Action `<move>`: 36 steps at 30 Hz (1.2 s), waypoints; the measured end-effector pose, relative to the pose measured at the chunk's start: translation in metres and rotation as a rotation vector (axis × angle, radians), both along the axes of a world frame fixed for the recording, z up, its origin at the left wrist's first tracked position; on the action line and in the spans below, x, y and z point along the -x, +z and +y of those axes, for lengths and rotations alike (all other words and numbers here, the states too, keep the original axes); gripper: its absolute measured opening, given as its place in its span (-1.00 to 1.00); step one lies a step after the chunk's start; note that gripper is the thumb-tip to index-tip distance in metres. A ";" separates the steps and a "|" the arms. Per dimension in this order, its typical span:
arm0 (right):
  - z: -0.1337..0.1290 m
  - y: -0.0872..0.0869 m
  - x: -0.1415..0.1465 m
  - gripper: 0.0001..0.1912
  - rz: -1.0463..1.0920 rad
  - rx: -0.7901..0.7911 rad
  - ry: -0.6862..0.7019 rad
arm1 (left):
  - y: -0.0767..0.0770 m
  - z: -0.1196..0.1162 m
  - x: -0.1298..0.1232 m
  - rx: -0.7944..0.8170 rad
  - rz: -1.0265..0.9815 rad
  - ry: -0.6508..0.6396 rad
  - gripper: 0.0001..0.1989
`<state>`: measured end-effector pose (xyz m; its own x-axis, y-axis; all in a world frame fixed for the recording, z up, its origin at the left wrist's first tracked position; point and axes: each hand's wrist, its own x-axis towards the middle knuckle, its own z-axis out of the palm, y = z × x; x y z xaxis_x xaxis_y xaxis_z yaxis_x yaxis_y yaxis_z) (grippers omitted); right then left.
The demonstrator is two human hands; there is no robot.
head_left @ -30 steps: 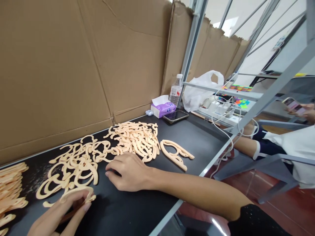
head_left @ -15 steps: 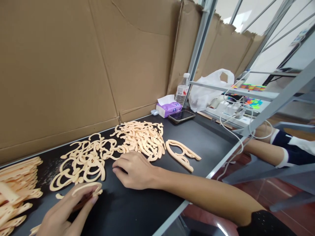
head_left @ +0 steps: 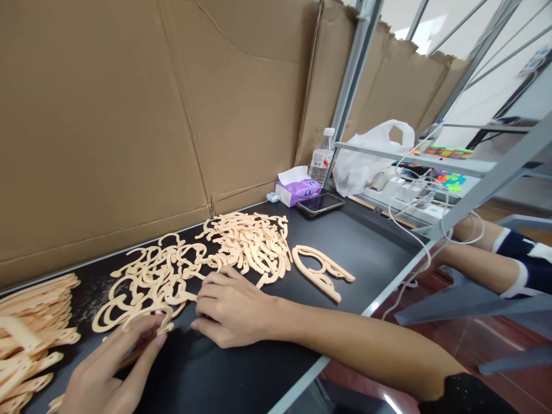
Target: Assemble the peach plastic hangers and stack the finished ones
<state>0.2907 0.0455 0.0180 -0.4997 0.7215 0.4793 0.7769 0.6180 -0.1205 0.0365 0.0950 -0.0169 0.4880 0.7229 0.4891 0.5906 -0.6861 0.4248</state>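
Observation:
My left hand (head_left: 114, 365), at the lower left, pinches a curved cream plastic hook (head_left: 150, 313) between thumb and fingers. My right hand (head_left: 235, 310) rests by the front of the loose pieces, its fingers curled round a small cream piece (head_left: 185, 296) whose end sticks out to the left. Beyond the hands lie a tangle of hooks (head_left: 150, 270) and a heap of short curved arms (head_left: 254, 244). A folded hanger-like assembly (head_left: 321, 270) lies flat to the right of the heap.
Long flat cream pieces (head_left: 34, 316) are stacked at the left edge. Toward the back right are a purple tissue pack (head_left: 297, 191), a phone (head_left: 321, 204), a bottle (head_left: 321, 158) and a white bag (head_left: 362, 164). A person's legs (head_left: 478, 264) show beyond the metal frame.
My right hand's fingers have curled in, and a cream piece now shows at them beside the hook tangle. My left hand has shifted slightly left and up with its hook.

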 end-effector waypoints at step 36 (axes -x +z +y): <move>0.004 0.011 -0.019 -0.79 0.119 -0.085 -0.368 | 0.037 -0.003 0.000 0.140 -0.197 0.353 -0.52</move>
